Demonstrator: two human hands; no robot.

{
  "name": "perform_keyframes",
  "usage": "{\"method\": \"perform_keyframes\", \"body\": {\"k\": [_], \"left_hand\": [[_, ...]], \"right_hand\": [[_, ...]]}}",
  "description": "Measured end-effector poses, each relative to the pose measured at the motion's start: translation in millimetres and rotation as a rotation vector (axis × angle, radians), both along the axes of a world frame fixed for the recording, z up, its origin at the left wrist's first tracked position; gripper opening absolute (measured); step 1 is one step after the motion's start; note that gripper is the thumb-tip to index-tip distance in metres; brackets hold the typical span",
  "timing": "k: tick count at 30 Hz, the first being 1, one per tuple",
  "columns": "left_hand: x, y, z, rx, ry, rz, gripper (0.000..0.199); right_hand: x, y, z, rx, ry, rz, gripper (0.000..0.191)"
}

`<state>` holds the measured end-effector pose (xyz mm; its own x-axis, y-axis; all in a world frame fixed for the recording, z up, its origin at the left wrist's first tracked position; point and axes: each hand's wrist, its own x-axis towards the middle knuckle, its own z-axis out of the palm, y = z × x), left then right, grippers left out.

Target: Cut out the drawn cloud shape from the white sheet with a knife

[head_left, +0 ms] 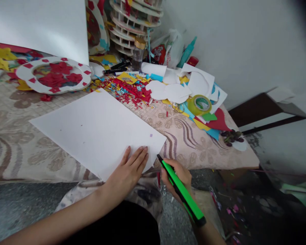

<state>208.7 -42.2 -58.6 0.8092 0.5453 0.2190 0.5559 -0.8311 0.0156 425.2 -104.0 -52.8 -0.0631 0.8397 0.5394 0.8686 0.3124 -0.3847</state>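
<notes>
A large white sheet of paper point(99, 126) lies flat on the cloth-covered table, its near corner reaching the table's front edge. My left hand point(129, 170) rests on its lower right part, palm down with the fingers stretched out. Just off the sheet's right corner, my right hand point(177, 175) is closed around a long green and black tool point(185, 195). The tool's narrow black tip points up and left, close to the paper's edge. Whether the tip touches the paper, I cannot tell. Its exact kind is not clear.
Red, yellow and blue paper scraps point(130, 90) lie behind the sheet. A roll of yellow-green tape point(200, 104) and white cut-outs point(168, 92) sit to the right. A scalloped white frame point(53, 75) holds red paper flowers. A jar point(138, 54) stands by a tiered rack point(136, 27).
</notes>
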Motion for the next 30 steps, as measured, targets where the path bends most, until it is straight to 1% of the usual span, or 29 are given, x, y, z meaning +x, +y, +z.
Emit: {"method": "perform_keyframes", "body": {"k": [3, 6, 8, 12, 15, 21, 27, 30], "left_hand": [[0, 0, -0.6, -0.012, -0.001, 0.005, 0.048], [1, -1, -1.8, -0.007, -0.014, 0.012, 0.047], [1, -1, -2.6, -0.005, -0.017, 0.018, 0.048], [1, 0, -3.2, 0.0, -0.01, 0.01, 0.049], [2, 0, -2.8, 0.012, -0.015, 0.017, 0.048], [4, -1, -1.3, 0.025, -0.025, 0.028, 0.047], [3, -1, -0.3, 0.017, 0.004, 0.023, 0.048], [3, -1, -0.8, 0.013, -0.004, 0.026, 0.048]], "right_hand": [[0, -2, 4.0, 0.012, 0.078, -0.071, 0.023], [-4, 8, 7.9, 0.014, 0.12, -0.129, 0.023], [-7, 21, 7.9, 0.008, 0.134, -0.128, 0.022], [-12, 47, 2.7, 0.011, 0.151, -0.102, 0.02], [-14, 57, 0.3, 0.009, 0.142, -0.093, 0.02], [-16, 62, 1.4, 0.012, 0.079, -0.093, 0.018], [-19, 66, 0.6, 0.044, -0.035, -0.075, 0.019], [-22, 65, 3.2, 0.02, -0.089, -0.099, 0.017]]}}
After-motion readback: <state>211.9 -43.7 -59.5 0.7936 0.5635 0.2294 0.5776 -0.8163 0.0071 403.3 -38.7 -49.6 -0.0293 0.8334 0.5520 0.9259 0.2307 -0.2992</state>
